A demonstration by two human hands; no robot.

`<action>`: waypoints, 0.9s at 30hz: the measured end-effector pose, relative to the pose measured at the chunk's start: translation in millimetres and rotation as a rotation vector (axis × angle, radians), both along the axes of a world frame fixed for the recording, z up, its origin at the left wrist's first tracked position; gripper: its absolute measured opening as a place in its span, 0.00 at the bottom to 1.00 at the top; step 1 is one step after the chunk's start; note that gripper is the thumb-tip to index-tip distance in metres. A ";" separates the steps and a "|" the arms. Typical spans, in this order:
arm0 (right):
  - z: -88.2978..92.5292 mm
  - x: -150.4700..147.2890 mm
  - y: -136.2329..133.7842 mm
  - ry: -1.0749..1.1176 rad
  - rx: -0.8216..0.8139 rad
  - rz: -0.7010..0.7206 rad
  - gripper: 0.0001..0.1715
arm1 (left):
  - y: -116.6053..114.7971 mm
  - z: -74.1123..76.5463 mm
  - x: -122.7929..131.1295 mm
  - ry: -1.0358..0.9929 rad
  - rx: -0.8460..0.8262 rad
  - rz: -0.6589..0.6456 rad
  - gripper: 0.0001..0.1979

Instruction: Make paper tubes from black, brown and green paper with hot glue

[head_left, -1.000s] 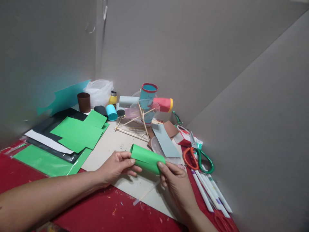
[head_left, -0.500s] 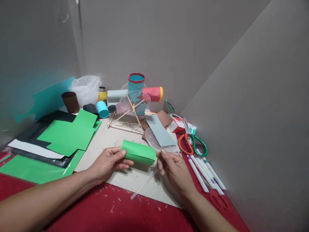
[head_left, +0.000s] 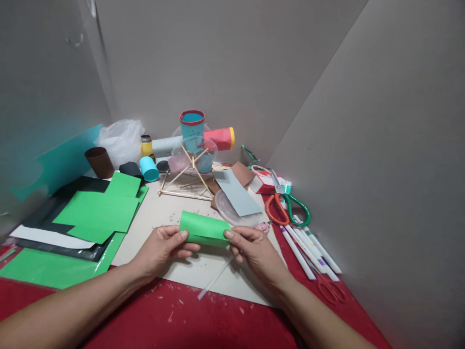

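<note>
A green paper roll (head_left: 205,227) is held level above the pale board (head_left: 145,218), its long edge showing along the front. My left hand (head_left: 165,245) pinches the roll's left end between thumb and fingers. At the right end, my right hand (head_left: 250,245) grips it with thumb and forefinger. Below the roll, a thin stick with a clear end (head_left: 214,281) lies on the board, partly hidden by my right hand. Behind stands a stick frame (head_left: 185,195) with clear round discs and a blue paper cup with a red rim (head_left: 192,128).
Green sheets (head_left: 98,211) and black sheets lie at the left. Scissors (head_left: 279,203) and several white markers (head_left: 305,252) lie at the right. A brown tube (head_left: 99,163), plastic bag (head_left: 121,140) and yellow bottle (head_left: 147,146) stand behind. Grey walls enclose the back and right.
My right hand has moved left onto the roll's right end and now pinches it. The whole view has shifted slightly.
</note>
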State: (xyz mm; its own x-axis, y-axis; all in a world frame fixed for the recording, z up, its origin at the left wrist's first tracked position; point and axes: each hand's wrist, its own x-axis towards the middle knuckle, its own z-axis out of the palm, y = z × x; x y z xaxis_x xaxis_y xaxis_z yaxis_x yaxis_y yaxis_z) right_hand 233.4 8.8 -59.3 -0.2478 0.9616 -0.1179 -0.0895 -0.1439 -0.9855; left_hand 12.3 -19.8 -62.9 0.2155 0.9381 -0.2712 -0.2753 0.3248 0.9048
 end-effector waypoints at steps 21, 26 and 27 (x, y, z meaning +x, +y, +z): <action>-2.3 4.6 -3.0 -0.095 0.046 0.062 0.23 | 0.5 -2.9 -1.3 -0.122 -0.016 0.015 0.18; -0.3 6.7 -0.1 -0.054 0.010 0.142 0.33 | 0.8 -1.8 -1.6 -0.080 0.010 0.012 0.17; -0.4 7.0 0.6 -0.047 0.006 0.138 0.33 | 0.7 -1.5 -1.5 -0.074 0.014 0.011 0.18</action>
